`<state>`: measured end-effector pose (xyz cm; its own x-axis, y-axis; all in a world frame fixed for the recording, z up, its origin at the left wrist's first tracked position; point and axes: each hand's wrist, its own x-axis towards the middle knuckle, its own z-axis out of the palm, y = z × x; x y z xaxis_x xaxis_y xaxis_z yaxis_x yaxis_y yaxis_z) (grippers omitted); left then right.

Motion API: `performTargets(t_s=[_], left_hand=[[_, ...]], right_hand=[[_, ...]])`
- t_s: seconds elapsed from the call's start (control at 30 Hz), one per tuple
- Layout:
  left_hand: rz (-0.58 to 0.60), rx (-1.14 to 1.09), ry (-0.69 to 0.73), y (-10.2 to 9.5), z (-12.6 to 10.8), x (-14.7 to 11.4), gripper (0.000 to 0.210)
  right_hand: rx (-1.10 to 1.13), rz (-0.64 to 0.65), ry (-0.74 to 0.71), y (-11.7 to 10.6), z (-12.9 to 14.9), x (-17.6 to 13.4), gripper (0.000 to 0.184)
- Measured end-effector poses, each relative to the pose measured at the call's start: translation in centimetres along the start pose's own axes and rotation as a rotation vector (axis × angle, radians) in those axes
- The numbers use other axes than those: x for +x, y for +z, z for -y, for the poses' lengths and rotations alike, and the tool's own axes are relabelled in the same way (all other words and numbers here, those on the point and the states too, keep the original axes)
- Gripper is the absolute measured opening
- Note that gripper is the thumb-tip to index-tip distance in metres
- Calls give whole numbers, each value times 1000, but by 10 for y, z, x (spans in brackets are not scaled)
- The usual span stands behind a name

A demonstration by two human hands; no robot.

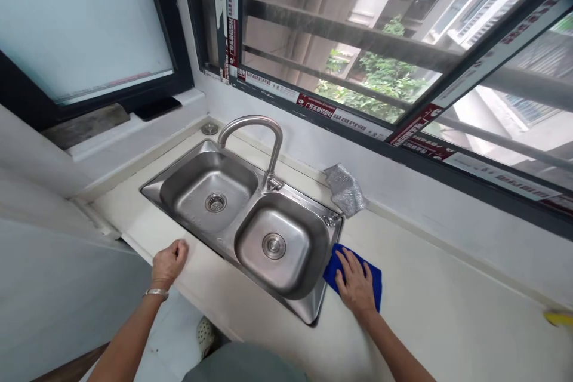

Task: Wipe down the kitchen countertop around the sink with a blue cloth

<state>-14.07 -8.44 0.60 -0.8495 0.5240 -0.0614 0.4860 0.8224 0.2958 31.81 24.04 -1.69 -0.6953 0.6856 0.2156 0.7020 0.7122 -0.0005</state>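
Note:
My right hand lies flat with spread fingers on a blue cloth, pressing it to the countertop by the sink's right rim. One corner of the cloth reaches the metal edge. At the front edge of the counter, my left hand rests closed in a fist, left of the sink's front rim, and I see nothing in it. Between the hands is a double-bowl stainless steel sink, with a drain at the bottom of each bowl. A curved faucet rises behind its divider.
A crumpled silvery cloth lies behind the sink's right corner, against the wall. A round metal fitting is at the back left. A dark flat object lies on the left sill. A yellow object shows at the far right.

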Motion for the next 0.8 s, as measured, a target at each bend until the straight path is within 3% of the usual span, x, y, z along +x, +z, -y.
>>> performTargets(t_s=[0.53, 0.8], left_hand=[[8, 0, -48, 0, -1, 0, 36], [25, 1, -46, -3, -2, 1, 35]], right_hand=[[17, -16, 277, 36, -57, 112, 52], [31, -31, 326, 37, -58, 125, 51]])
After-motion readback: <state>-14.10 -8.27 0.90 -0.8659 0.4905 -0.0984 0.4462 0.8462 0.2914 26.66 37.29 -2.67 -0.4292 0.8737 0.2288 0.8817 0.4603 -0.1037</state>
